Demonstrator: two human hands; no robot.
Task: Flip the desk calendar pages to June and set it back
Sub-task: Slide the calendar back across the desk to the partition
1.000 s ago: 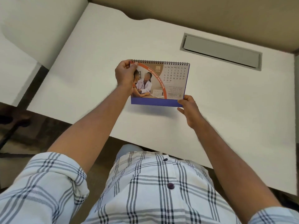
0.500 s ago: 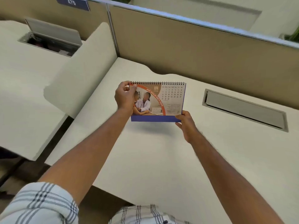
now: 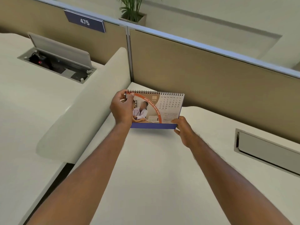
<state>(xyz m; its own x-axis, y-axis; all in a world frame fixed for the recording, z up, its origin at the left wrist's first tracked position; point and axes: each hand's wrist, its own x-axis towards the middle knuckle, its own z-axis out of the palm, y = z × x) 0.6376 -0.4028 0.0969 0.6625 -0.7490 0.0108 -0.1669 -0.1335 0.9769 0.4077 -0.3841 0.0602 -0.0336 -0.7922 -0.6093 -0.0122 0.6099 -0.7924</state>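
Both hands were on the desk calendar [image 3: 159, 109], which showed the JUN page, date grid at the upper right and a photo of someone in a white coat on the left half under an orange band reading "HAVE REGULAR HEALTH CHECKS". The left hand [image 3: 122, 109] gripped the upper left corner, thumb on the front of the page just below the spiral binding [image 3: 155, 92] and fingers [image 3: 121, 95] curled round the left edge to the back, so closed on the calendar. The right hand [image 3: 184, 129] pinched the lower right corner, thumb on the page face and the other fingers tucked under the blue base strip [image 3: 152, 126], also clamped on it.

The calendar sat upright, leaning back a bit, over the far left part of the white counter [image 3: 154, 168], with a soft shadow right below the base. Honestly couldn't tell if the base was touching the counter or hovering just above it.

Behind the hands ran a tan partition panel [image 3: 203, 75] with a metal top rail. To the right of the right hand, well apart, a closed grey cable flap [image 3: 266, 150] was set into the counter. Left of the left hand a rounded white divider [image 3: 84, 108] split off the neighbouring desk, where another cable hatch [image 3: 56, 62] stood open. Up on the partition there was a blue sign reading 475 [image 3: 84, 21], and a potted plant [image 3: 133, 10] beyond it.
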